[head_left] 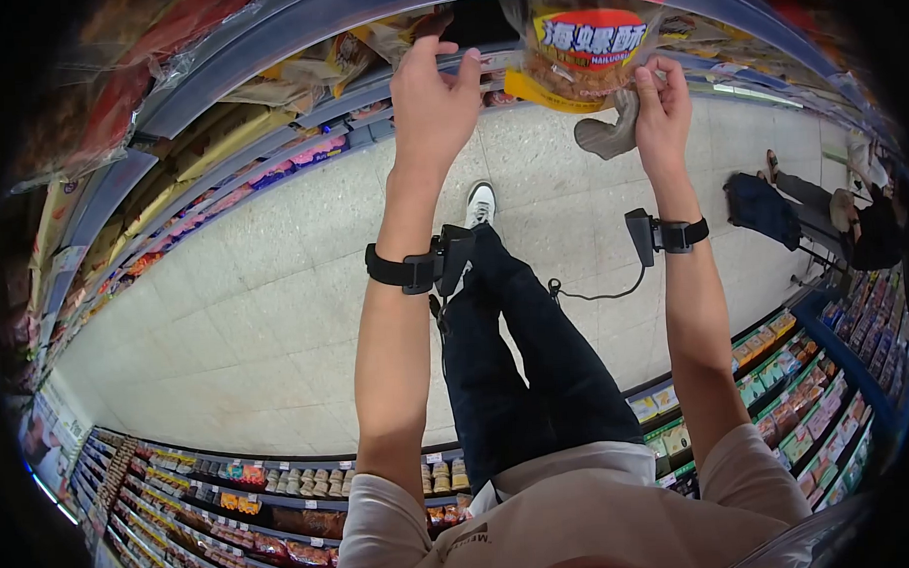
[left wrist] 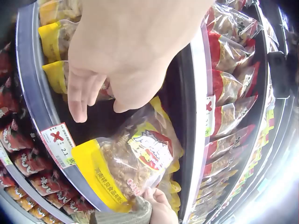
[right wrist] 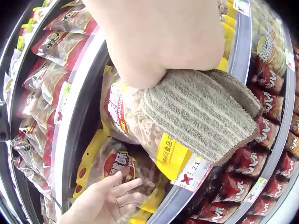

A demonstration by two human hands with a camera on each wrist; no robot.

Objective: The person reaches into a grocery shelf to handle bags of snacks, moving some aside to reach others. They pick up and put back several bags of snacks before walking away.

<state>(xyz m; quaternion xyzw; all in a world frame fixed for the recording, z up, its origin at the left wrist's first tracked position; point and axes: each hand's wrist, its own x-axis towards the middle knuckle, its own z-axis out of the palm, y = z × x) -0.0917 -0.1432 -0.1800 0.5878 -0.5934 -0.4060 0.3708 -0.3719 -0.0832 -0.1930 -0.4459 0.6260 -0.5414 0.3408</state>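
My right hand (head_left: 664,111) grips a folded grey striped cloth (right wrist: 201,112), which hangs from its fingers. Its thumb and fingers are right at the lower edge of a clear and yellow snack bag (head_left: 587,54) with a red label. That bag leans at the shelf's front edge, partly covered by the cloth in the right wrist view. My left hand (head_left: 433,104) reaches in at the shelf with fingers spread, holding nothing. In the right wrist view its fingertips overlap another yellow-trimmed bag (right wrist: 117,165).
A price tag (left wrist: 59,144) sits on the shelf rail beside the bag. Red-trimmed bags (left wrist: 229,93) fill a neighbouring shelf, and small red packs (right wrist: 233,186) another. Behind me are more stocked shelves (head_left: 293,520); people stand by a dark blue bag (head_left: 762,208) on the right.
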